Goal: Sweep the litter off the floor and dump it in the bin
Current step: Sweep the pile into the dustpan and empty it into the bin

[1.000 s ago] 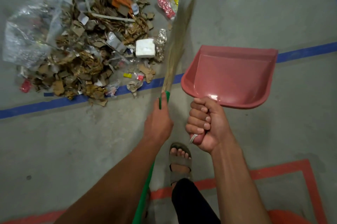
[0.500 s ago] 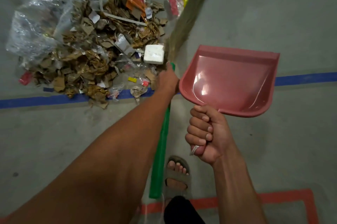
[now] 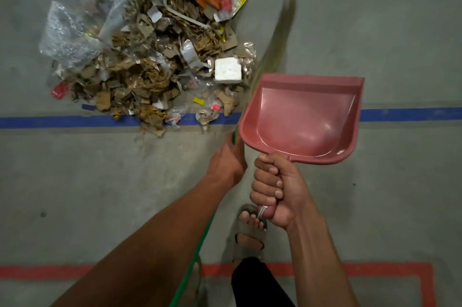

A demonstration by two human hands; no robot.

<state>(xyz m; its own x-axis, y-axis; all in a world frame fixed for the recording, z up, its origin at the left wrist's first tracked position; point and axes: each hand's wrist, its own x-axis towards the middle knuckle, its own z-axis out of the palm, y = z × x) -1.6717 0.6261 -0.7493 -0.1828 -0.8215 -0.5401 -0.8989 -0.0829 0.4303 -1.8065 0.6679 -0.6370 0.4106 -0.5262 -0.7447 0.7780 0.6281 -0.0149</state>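
The floor point(image 3: 375, 19) is grey concrete, scuffed and dull. A blue tape line point(image 3: 62, 121) runs straight across it from side to side, and a red tape line point(image 3: 362, 269) lies nearer the person, turning a corner towards the camera at its right end.

The litter pile point(image 3: 150, 56) sits on the far side of the blue tape line, with its near edge spilling onto the tape. It is mostly torn brown cardboard and crumpled paper, with a clear plastic bag point(image 3: 75, 29) on its left, a white foam block point(image 3: 228, 69) at its right edge, and red and orange wrappers at the far side.

The broom point(image 3: 275, 41) crosses the blue tape line just right of the pile. Its long axis runs from the person up and slightly right, bristles pointing away and blurred; the green handle passes under the left arm. The left hand point(image 3: 228, 161) is wrapped round the handle.

The pink dustpan point(image 3: 302, 116) lies over the blue tape line to the right of the broom, its open mouth pointing away and its handle towards the person. The right hand point(image 3: 277, 189) grips that handle in a closed fist. A sandalled foot point(image 3: 250, 229) stands between the two tape lines.
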